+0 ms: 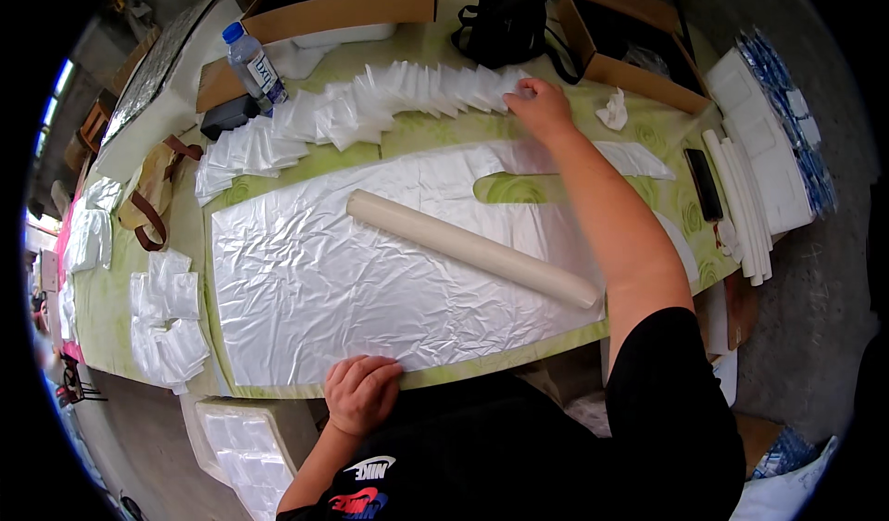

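Head view: left hand (pixel 361 393) presses flat on the plastic sheet (pixel 370 271) at the surface's (pixel 139 317) near edge; right hand (pixel 540 106) reaches the fanned folded bags (pixel 407 90), fingers probably pinching one.

Your left hand (pixel 361 393) close to your body, knuckles up, fingers curled and pressed flat, your right arm stretched far forward, elbow nearly straight, right hand (pixel 540 106) palm down, fingers spread loosely at full reach
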The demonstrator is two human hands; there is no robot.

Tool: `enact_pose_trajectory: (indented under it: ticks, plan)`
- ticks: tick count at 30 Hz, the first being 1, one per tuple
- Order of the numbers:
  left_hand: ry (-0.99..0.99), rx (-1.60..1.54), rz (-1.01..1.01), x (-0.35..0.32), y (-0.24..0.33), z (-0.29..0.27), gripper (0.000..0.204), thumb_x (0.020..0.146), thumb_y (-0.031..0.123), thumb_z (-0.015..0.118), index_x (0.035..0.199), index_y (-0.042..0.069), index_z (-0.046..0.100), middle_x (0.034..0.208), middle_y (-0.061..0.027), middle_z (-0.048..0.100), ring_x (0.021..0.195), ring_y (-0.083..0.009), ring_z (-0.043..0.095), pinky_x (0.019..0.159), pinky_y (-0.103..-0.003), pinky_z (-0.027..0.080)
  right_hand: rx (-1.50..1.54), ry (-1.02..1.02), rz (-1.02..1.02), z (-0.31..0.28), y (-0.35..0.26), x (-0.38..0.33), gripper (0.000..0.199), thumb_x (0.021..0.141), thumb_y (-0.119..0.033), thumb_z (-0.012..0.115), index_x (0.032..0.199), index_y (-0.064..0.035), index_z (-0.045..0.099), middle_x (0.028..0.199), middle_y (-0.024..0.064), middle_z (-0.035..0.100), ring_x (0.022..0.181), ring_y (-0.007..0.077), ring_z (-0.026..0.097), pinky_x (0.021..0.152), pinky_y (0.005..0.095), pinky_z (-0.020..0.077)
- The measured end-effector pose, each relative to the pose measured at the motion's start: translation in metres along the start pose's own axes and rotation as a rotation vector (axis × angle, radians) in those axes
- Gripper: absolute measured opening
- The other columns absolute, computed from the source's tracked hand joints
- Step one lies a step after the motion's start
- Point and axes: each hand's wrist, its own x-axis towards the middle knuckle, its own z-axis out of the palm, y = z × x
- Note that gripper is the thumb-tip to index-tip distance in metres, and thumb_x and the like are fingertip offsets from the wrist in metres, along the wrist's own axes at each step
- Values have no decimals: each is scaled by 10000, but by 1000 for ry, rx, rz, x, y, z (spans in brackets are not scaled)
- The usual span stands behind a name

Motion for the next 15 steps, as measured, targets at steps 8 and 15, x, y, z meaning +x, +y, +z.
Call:
enact_pose_trajectory:
  ticks: [8,15]
  plan:
    - [13,3,-26,-4,0,4,285,740,15,752,992,143,722,983,-20,720,865,-249,685,750,-367,511,326,211,-272,6,0,-11,338,784,-218,785,1106,-119,773,1135,141,730,1108,307,677,982,390,523]
    - [38,7,-15,1,3,8,205,777,19,751,950,117,703,982,-34,721,866,-257,684,759,-378,519,117,-369,-481,-124,-5,-185,418,875,-199,742,1284,-123,700,1260,105,654,1147,240,618,974,357,502]
